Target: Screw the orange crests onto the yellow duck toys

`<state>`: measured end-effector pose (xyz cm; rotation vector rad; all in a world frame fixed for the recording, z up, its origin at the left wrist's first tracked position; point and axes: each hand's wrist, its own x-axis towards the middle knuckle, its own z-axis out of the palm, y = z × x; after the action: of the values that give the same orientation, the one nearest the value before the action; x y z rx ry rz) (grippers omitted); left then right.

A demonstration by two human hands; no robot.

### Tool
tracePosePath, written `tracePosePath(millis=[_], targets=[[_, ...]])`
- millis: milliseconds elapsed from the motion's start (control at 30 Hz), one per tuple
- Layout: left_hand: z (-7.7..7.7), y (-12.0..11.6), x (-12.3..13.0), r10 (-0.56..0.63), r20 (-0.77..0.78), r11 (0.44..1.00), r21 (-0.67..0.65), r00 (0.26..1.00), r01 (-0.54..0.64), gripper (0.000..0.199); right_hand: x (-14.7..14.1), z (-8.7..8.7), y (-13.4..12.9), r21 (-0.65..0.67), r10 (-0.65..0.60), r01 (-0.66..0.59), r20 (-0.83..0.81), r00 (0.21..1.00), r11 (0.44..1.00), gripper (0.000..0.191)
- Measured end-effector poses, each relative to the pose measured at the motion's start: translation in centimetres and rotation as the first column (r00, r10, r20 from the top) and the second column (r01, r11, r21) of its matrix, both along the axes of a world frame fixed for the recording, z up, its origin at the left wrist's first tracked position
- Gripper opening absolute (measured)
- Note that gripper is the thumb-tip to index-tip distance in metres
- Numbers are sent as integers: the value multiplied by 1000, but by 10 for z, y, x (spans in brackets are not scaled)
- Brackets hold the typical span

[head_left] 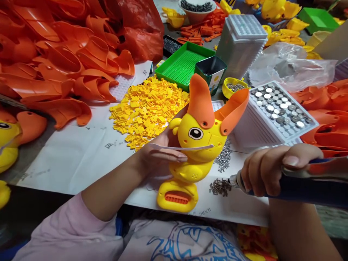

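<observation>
A yellow plastic duck toy [194, 168] with an open orange beak is gripped in my left hand [165, 146], above the paper-covered table. Its handle, with an orange grille, points toward me. A thin pale strip [187, 147] crosses the duck's body in front of my fingers. My right hand [263, 170] is wrapped round a dark blue electric screwdriver [307, 185]. The screwdriver's tip reaches a small heap of screws [219, 187] on the paper. Just behind lies a second scatter of small silvery screws [224, 159].
A pile of yellow clips [149, 108] lies behind my left hand. Orange beak parts [62, 58] heap up at left. Behind stand a green tray [179, 63], a dark tin [210, 69] and a yellow screw bowl [235, 86]. Stacked white trays hold round metal discs [282, 105] at right.
</observation>
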<state>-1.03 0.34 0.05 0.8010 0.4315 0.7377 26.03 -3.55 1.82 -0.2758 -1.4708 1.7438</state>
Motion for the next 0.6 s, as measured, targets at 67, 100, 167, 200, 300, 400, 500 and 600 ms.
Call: tracePosePath(millis=[67,100,167,200,300,400,500,600], targets=[[-1,0,-1,-5,-27,1000,0,1000,5,57,0,1,2,80,57,-55,-31,998,995,35],[-2,0,-1,-20,-26,1000,2,999,20,53,0,1,3,117,84,-79,-37,996,990,37],[-3,1,0,-46,7,999,13,999,46,43,1,0,4,159,103,-96,-35,994,983,39],[-3,2,0,-50,23,999,13,998,50,40,1,0,4,178,109,-101,-35,993,979,39],[-5,4,0,-53,17,999,-1,998,53,36,3,-2,0,213,95,-81,-56,994,974,40],[-6,5,-1,-46,-1,999,5,999,46,31,5,-2,-3,218,69,-53,-67,995,974,40],[-5,3,0,-69,5,998,12,998,69,34,6,-2,-4,217,84,-70,-53,995,974,41],[-3,2,1,-70,4,997,18,998,70,46,6,-3,-2,220,88,-73,-58,994,973,40]])
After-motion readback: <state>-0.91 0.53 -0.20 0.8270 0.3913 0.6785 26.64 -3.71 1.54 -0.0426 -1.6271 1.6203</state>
